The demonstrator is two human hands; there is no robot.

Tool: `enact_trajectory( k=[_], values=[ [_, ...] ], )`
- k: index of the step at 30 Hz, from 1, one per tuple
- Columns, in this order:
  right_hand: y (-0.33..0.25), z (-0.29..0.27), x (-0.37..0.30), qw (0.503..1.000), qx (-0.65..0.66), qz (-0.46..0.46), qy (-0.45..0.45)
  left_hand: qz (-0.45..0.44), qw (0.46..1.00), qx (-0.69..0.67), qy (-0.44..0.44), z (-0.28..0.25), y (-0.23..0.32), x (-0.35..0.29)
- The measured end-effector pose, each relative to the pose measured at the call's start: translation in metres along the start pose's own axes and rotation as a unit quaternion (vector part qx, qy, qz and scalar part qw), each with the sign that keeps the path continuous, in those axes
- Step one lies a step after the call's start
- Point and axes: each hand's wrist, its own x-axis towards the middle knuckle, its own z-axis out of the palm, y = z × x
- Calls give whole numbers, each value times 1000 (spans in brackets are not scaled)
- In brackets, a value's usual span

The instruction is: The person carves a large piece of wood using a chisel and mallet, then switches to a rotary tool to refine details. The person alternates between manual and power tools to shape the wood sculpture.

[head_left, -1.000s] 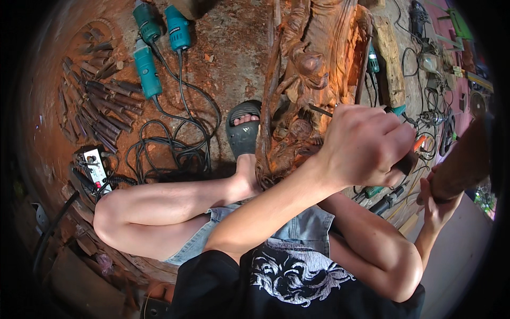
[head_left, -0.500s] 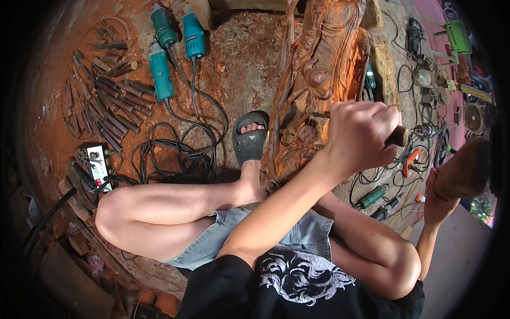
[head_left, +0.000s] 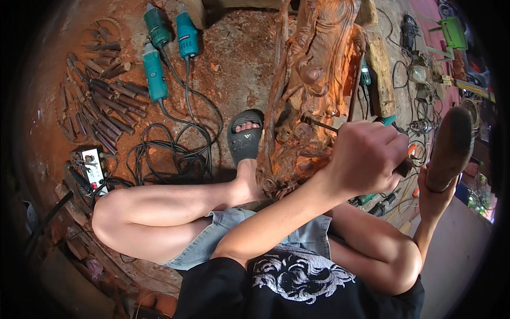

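Observation:
A reddish-brown wood carving [head_left: 325, 58] with flowing grooved relief lies lengthwise in front of me. My left hand [head_left: 369, 157] is wrapped round a chisel [head_left: 324, 125]. Its thin dark shaft points left, with the tip end at the carved wood, and the handle's butt sticks out past my fist on the right. Out at the right, my right hand [head_left: 438, 198] grips a rounded wooden mallet [head_left: 451, 149], held up and apart from the chisel. The fingers of that hand are partly hidden behind the mallet.
Three teal power tools [head_left: 155, 73] lie at the upper left, their black cords [head_left: 175, 149] coiled below. Beside them is a pile of wooden-handled chisels [head_left: 103, 101]. A white power strip [head_left: 94, 169] sits near my left knee. Cords and tools clutter the floor beyond the carving.
The mallet has swung into a more upright position at the right. My left hand has shifted slightly right and down with the chisel. The view has moved a little.

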Motion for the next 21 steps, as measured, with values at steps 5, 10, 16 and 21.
enact_trajectory(
  k=[5, 10, 16, 21],
  values=[
    [-14, -4, -1, 1000, 6, 13, -25, 6, 1000, -6, -9, 6, -15, 9],
    [-16, 2, 8, 997, -34, -67, -33, -12, 1000, -7, 27, 1, -18, 16],
    [-34, -4, 21, 990, -92, -91, -60, -39, 997, -19, 67, -5, -23, 24],
    [-6, -9, 15, 996, -9, 85, -37, -34, 996, -27, 77, 1, -23, 25]
  ],
)
